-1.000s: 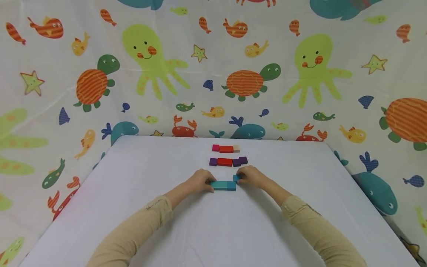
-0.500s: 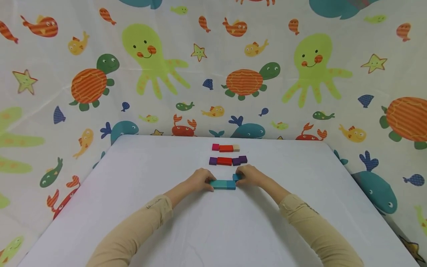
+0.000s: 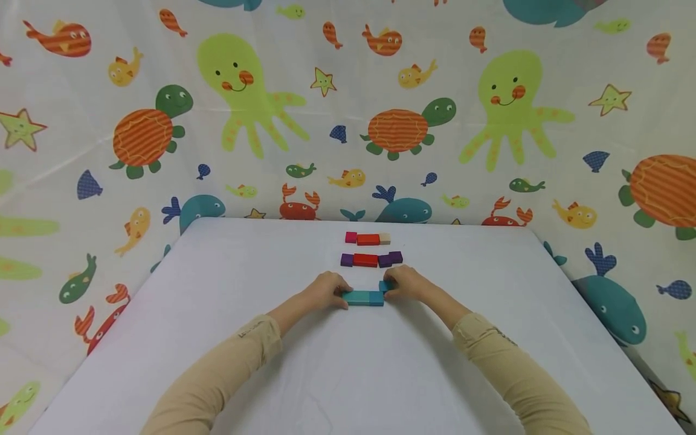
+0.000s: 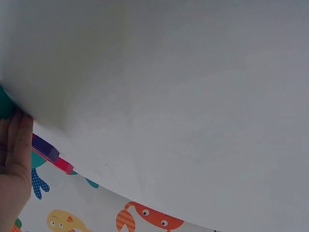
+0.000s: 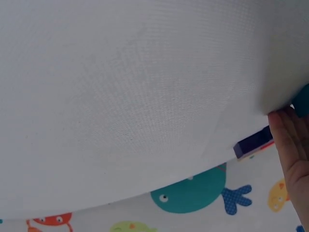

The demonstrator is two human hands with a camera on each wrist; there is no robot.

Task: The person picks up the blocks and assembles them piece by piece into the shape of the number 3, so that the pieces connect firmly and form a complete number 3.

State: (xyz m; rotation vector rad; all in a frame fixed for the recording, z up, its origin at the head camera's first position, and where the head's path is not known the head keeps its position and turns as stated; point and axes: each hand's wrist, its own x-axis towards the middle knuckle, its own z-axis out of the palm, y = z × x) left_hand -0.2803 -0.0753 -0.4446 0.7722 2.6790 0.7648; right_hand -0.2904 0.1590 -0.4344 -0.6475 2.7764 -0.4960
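In the head view a row of wooden blocks lies nearest the person, a long teal block (image 3: pixel 356 298) with a blue block (image 3: pixel 376 298) against its right end. My left hand (image 3: pixel 326 290) holds the teal block's left end between thumb and fingers. At the right end, my right hand (image 3: pixel 406 283) pinches a small blue block (image 3: pixel 385 286), set slightly behind the row's corner and partly covered by the fingers. The left wrist view has the teal block (image 4: pixel 6 104) at its edge beside the hand; the right wrist view shows a blue-green block (image 5: pixel 302 101) at the fingertips.
Behind the hands, a second row has a red block (image 3: pixel 365 260) between purple blocks (image 3: pixel 347 260). Farther back lie a pink block (image 3: pixel 351 237), a red-orange block (image 3: pixel 368 240) and a cream block (image 3: pixel 385 238). A patterned curtain (image 3: pixel 326 157) hangs behind the white table (image 3: pixel 261 254).
The head view has tilted slightly, so everything sits a little higher in it. Both hands keep their hold, and the blocks show no clear movement.
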